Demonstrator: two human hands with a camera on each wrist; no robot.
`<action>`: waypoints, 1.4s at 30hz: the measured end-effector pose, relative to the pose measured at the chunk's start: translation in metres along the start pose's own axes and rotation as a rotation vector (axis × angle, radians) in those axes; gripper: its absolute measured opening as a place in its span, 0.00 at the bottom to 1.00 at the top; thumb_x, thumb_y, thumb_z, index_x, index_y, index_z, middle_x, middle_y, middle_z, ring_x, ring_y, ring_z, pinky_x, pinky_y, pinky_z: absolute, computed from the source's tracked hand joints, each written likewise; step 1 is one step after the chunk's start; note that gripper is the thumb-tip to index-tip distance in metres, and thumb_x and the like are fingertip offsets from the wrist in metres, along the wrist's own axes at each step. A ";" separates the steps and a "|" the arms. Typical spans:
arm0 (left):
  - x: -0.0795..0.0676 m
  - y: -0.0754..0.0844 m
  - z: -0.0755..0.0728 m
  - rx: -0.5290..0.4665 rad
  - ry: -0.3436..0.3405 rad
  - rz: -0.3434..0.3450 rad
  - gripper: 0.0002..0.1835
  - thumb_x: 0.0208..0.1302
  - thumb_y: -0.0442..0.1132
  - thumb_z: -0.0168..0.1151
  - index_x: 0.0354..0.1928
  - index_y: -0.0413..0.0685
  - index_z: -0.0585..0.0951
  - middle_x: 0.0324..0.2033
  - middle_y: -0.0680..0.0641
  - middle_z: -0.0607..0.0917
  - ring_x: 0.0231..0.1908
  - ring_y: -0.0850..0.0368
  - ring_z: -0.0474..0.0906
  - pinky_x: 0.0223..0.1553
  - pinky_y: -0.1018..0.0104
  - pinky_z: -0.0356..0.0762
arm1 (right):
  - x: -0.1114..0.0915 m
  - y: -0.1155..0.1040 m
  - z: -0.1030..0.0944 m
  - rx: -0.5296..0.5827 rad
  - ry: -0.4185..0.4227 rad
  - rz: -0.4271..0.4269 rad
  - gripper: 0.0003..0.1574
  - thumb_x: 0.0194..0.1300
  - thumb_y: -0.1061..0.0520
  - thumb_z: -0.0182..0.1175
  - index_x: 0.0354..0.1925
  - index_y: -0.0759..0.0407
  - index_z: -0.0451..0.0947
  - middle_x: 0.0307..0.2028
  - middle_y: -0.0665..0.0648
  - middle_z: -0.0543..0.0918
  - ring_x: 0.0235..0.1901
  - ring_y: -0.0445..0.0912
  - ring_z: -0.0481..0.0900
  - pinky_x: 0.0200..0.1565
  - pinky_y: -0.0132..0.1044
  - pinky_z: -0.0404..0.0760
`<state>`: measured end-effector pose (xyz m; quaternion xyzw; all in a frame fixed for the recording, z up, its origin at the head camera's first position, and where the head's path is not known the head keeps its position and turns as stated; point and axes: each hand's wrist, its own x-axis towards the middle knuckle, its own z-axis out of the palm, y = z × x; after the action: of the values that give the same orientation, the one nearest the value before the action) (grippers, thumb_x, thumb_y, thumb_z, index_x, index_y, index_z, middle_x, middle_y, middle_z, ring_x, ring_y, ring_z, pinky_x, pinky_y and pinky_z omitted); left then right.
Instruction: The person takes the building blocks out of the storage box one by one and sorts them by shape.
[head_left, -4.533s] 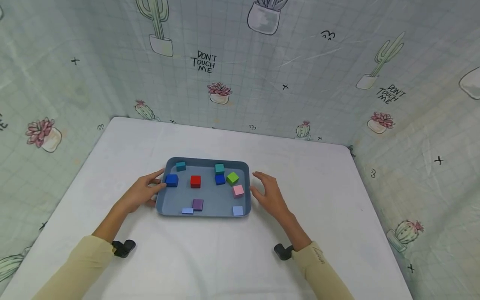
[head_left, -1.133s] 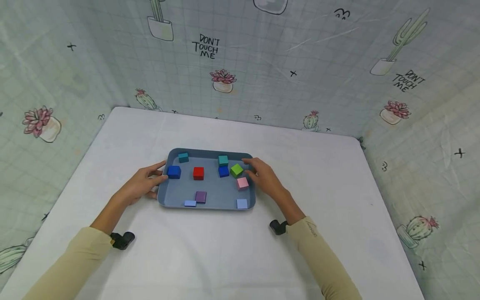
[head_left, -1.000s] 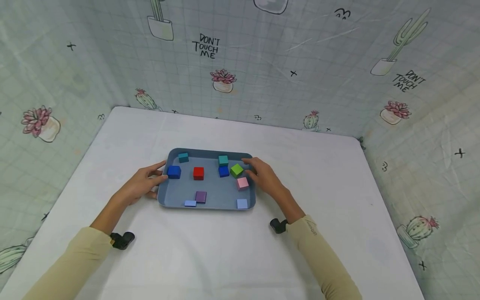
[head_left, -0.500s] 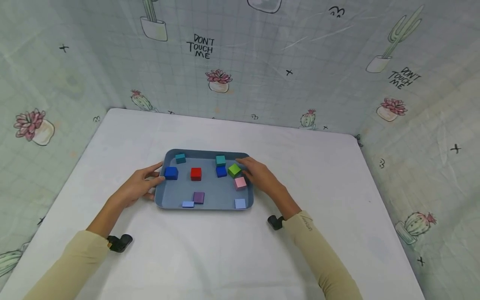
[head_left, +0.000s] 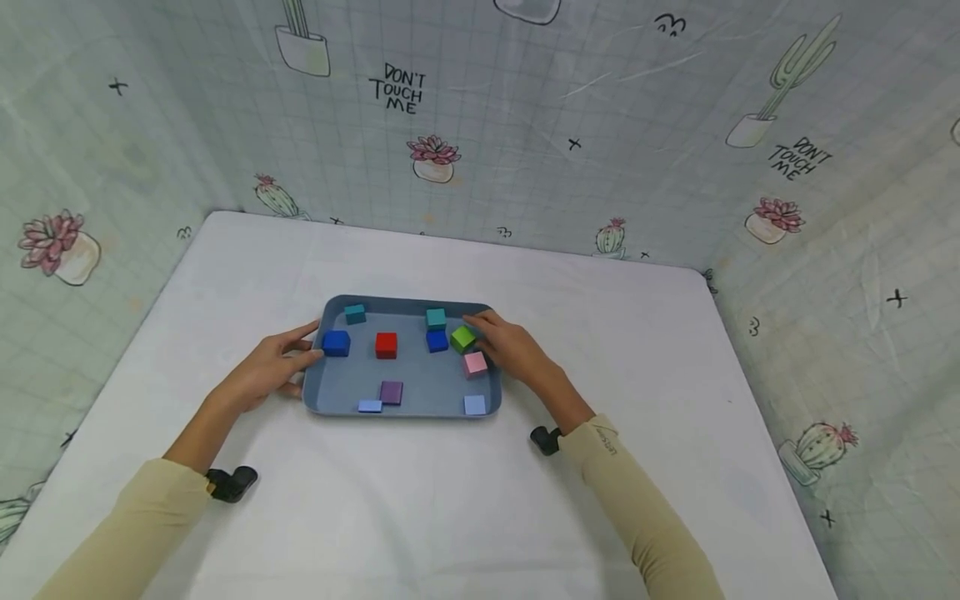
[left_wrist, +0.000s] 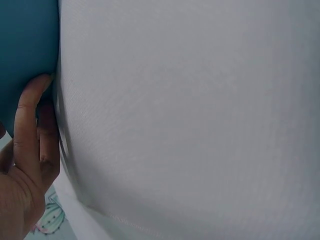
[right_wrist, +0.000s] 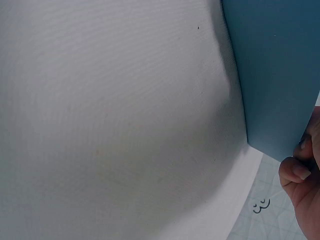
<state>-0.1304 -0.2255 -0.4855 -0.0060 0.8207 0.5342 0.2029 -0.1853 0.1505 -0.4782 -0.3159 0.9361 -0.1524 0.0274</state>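
a person's left hand (head_left: 262, 367) and right hand (head_left: 513, 348) hold the opposite short ends of a shallow, blue-grey rectangular tray (head_left: 427, 379) with rounded corners, at a white-covered table (head_left: 660, 400). the left is clamped on the tray's end, thumb laid at the rim, the other fingers reaching round the outer wall; the left wrist view shows a finger pressed to the blue side. the right is clamped too, its index finger crossing the rim near the far corner, its thumb near a bright green cube (head_left: 462, 338) (whether the two touch, one cannot tell). both forearms, in a tan left sleeve (head_left: 142, 517) and a tan right sleeve (head_left: 637, 508), slant inward from the near side.

inside the tray, a red cube (head_left: 386, 346) sits apart, between a blue block (head_left: 336, 343) by the left wall and a dark blue cube (head_left: 437, 342); a teal cube (head_left: 436, 317) stands just behind the latter, a small teal block (head_left: 355, 314) in the far left corner. a pink cube (head_left: 476, 365) lies near the right thumb. along the near side are a flat purple block (head_left: 391, 392), a thin light-blue block (head_left: 370, 407) and a light-blue square block (head_left: 475, 405).
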 end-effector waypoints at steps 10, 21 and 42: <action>-0.002 0.003 0.001 0.004 0.010 -0.014 0.37 0.70 0.41 0.54 0.74 0.53 0.47 0.60 0.29 0.61 0.48 0.37 0.71 0.30 0.62 0.81 | 0.003 -0.002 0.000 -0.034 -0.012 0.003 0.26 0.65 0.59 0.60 0.61 0.56 0.71 0.51 0.54 0.74 0.47 0.44 0.77 0.49 0.34 0.75; -0.004 0.000 0.003 0.011 0.012 -0.012 0.37 0.70 0.43 0.54 0.74 0.54 0.47 0.60 0.29 0.61 0.48 0.37 0.72 0.29 0.62 0.81 | 0.001 -0.005 0.000 -0.056 -0.040 0.056 0.26 0.66 0.52 0.60 0.61 0.54 0.72 0.45 0.53 0.77 0.38 0.42 0.77 0.44 0.34 0.77; -0.005 0.001 0.006 0.017 0.029 -0.002 0.37 0.70 0.41 0.53 0.74 0.52 0.47 0.59 0.28 0.61 0.47 0.36 0.72 0.30 0.60 0.81 | -0.003 -0.011 -0.004 0.015 -0.030 0.202 0.27 0.65 0.52 0.60 0.60 0.58 0.69 0.52 0.56 0.76 0.45 0.45 0.76 0.51 0.38 0.75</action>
<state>-0.1244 -0.2208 -0.4851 -0.0128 0.8279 0.5269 0.1915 -0.1768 0.1455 -0.4710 -0.2219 0.9615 -0.1512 0.0588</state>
